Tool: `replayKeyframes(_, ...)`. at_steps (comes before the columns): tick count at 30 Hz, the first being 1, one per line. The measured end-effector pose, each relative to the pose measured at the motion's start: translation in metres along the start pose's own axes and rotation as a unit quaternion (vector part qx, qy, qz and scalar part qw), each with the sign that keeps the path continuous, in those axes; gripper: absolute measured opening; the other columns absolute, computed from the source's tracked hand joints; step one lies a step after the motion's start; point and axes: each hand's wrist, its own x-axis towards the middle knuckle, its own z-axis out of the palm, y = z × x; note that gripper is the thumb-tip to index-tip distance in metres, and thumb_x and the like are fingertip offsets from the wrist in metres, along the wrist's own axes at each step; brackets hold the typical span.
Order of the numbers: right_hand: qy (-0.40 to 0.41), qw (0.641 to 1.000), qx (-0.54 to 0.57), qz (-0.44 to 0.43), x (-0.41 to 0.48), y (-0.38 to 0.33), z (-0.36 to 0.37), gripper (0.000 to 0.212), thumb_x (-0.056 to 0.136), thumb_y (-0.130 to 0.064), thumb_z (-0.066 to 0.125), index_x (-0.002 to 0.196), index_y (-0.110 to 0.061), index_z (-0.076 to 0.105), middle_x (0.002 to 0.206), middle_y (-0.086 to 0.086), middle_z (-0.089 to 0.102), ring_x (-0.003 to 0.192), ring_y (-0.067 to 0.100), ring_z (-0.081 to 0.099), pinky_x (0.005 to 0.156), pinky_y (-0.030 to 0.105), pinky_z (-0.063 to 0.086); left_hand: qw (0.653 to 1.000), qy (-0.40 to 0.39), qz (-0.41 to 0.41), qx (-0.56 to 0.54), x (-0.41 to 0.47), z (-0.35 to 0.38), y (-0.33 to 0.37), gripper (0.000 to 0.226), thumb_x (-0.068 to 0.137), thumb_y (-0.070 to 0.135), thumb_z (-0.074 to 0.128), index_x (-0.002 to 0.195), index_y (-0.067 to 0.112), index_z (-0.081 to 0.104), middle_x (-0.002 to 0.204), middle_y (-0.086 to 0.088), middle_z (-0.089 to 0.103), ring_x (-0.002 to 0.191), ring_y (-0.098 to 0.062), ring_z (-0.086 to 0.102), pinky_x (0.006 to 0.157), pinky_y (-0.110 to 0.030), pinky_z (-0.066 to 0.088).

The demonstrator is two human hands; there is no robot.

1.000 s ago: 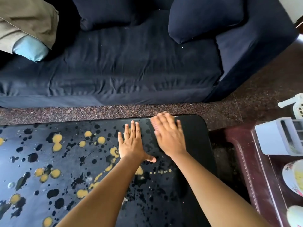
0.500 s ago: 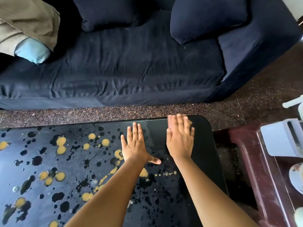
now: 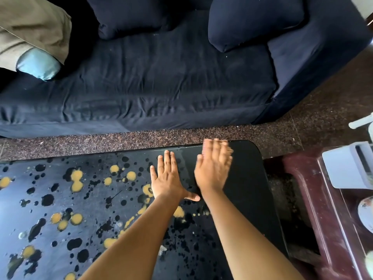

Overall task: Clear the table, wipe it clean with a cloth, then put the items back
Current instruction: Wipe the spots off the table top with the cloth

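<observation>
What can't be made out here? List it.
Head view only:
- Right hand: motion-blurred; whether a cloth lies under it is unclear.
- Table: near part hidden by both forearms; left end cut off by the frame.
- White holder and dish on the side table: cut off by the right edge.

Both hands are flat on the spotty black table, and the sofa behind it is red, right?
No, the sofa is dark blue, not red; the head view shows it. The left hand and right hand are indeed flat on the spotty black table.
</observation>
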Motion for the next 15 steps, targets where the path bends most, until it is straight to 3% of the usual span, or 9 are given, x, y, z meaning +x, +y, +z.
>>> replayKeyframes(4, -0.048, 0.974, -0.036, -0.219, -0.004, -0.005, 0.005, 0.054, 0.094, -0.037, 0.030, 0.147, -0.027, 0.029, 0.155, -0.005, 0.026, 0.146, 0.019, 0.012, 0.115, 0.051, 0.019, 1.000, 0.001, -0.004, -0.006, 0.000, 0.002, 0.001, 0.153, 0.050, 0.080, 0.068, 0.141, 0.010, -0.034, 0.152, -0.003, -0.034, 0.141, -0.021, -0.028, 0.116, -0.046, -0.011)
replayKeyframes(6, -0.028, 0.980, -0.043, -0.193, -0.003, 0.021, 0.003, 0.055, 0.095, -0.037, 0.038, 0.148, -0.027, 0.028, 0.155, -0.007, 0.026, 0.146, 0.017, 0.011, 0.114, 0.051, 0.018, 1.000, -0.003, -0.004, 0.001, -0.001, 0.001, 0.000, 0.155, 0.047, 0.083, 0.066, 0.140, 0.010, -0.035, 0.151, -0.003, -0.036, 0.141, -0.022, -0.029, 0.115, -0.047, -0.012)
replayKeyframes(10, 0.034, 0.999, -0.022, 0.010, -0.016, 0.036, 0.001, 0.058, 0.093, -0.035, 0.049, 0.146, -0.019, 0.033, 0.153, 0.002, 0.031, 0.145, 0.026, 0.017, 0.111, 0.054, 0.024, 1.000, -0.001, -0.004, -0.018, -0.001, 0.000, 0.001, 0.157, 0.046, 0.080, 0.069, 0.140, 0.011, -0.036, 0.151, -0.002, -0.037, 0.141, -0.022, -0.029, 0.115, -0.046, -0.011)
replayKeyframes(12, 0.034, 0.999, -0.013, -0.028, -0.022, 0.020, 0.005, 0.058, 0.092, -0.036, 0.047, 0.146, -0.020, 0.033, 0.153, 0.003, 0.032, 0.144, 0.027, 0.018, 0.111, 0.053, 0.024, 1.000, 0.007, -0.004, -0.024, -0.001, 0.001, 0.001, 0.154, 0.048, 0.078, 0.070, 0.141, 0.012, -0.035, 0.151, 0.000, -0.037, 0.141, -0.021, -0.028, 0.113, -0.046, -0.013)
replayKeyframes(15, -0.036, 0.978, -0.029, -0.203, -0.024, 0.008, 0.008, 0.056, 0.094, -0.038, 0.035, 0.148, -0.025, 0.027, 0.156, -0.003, 0.024, 0.146, 0.020, 0.010, 0.115, 0.051, 0.022, 0.999, 0.027, -0.006, -0.043, 0.000, 0.005, 0.000, 0.137, 0.065, 0.069, 0.067, 0.143, 0.014, -0.031, 0.151, 0.001, -0.035, 0.142, -0.019, -0.026, 0.116, -0.051, -0.012)
